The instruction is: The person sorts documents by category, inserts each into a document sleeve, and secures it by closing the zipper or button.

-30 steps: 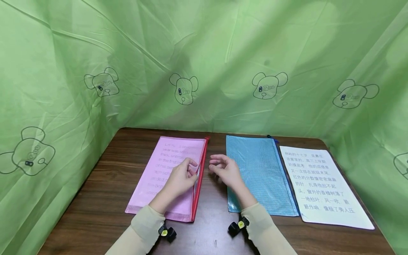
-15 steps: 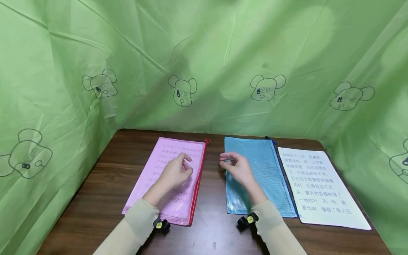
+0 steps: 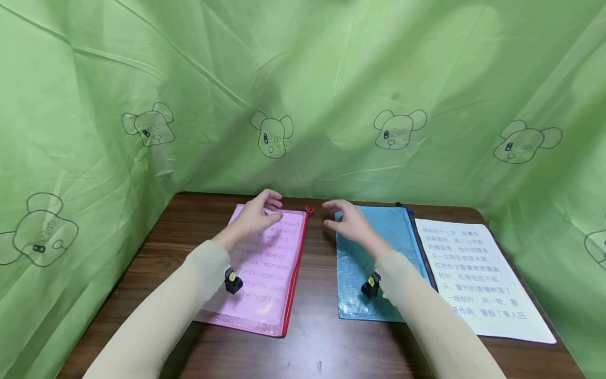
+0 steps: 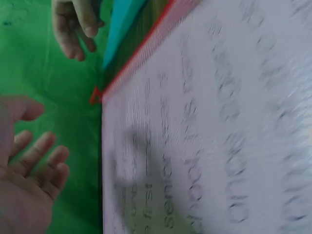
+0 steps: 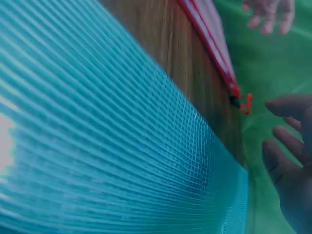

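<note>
Hands (image 3: 255, 215) (image 3: 351, 222) farther forward than before, loosely wide, near glossy pink pouch (image 3: 267, 271) and ribbed blue pouch (image 3: 395, 229)

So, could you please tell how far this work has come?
Looks done: printed English text shows through the pink pouch, whose red zip pull sits at its far corner. In hand: nothing; the left hand and the right hand are both free. Seems left: the white sheet lies outside, right of the blue pouch, so perhaps it must go in.

Dark wooden table (image 3: 313, 295), pink zip pouch (image 3: 265, 266), blue zip pouch (image 3: 399, 235), printed white sheet (image 3: 478, 276) rightmost.
</note>
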Demonstrator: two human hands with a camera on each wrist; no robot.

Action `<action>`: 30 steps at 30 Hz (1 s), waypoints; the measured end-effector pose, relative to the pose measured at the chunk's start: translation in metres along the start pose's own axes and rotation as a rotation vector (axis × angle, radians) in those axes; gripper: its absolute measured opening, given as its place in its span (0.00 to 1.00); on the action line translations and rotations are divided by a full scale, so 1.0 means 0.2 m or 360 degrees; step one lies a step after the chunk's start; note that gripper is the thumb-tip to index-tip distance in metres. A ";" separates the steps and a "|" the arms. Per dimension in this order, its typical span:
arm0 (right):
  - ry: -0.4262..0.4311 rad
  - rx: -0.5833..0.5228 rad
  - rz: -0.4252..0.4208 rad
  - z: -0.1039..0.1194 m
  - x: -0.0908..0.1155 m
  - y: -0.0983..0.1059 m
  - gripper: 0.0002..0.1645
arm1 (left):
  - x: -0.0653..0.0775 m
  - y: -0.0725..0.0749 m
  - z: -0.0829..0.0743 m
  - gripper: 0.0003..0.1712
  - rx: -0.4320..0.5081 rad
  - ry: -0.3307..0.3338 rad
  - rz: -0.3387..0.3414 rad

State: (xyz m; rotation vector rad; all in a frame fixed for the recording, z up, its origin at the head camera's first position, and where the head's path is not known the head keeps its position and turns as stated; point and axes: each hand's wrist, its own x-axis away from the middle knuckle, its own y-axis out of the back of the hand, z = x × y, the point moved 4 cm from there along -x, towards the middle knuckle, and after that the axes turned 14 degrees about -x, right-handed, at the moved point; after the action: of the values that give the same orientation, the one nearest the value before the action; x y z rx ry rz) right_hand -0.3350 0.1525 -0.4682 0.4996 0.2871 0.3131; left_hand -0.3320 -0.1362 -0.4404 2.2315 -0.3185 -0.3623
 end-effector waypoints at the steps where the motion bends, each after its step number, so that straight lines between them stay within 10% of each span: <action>1: 0.0008 0.0022 0.0008 0.00 -0.03 0.00 0.31 | -0.03 0.00 0.01 0.30 0.0003 -0.0009 0.0004; 11: 0.0091 0.0006 0.0152 -0.02 -0.23 -0.15 0.36 | -0.22 -0.14 0.12 0.36 -0.0160 -0.0040 0.0129; 30: 0.0137 0.0215 0.0205 -0.10 -0.26 -0.26 0.19 | -0.24 -0.31 0.13 0.40 -0.0253 -0.0031 0.0203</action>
State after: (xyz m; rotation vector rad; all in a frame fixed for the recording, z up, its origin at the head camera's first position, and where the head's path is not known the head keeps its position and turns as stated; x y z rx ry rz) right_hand -0.3786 0.0997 -0.5017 0.6401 0.3617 0.4432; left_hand -0.3796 -0.0993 -0.4964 2.0420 -0.4258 -0.3295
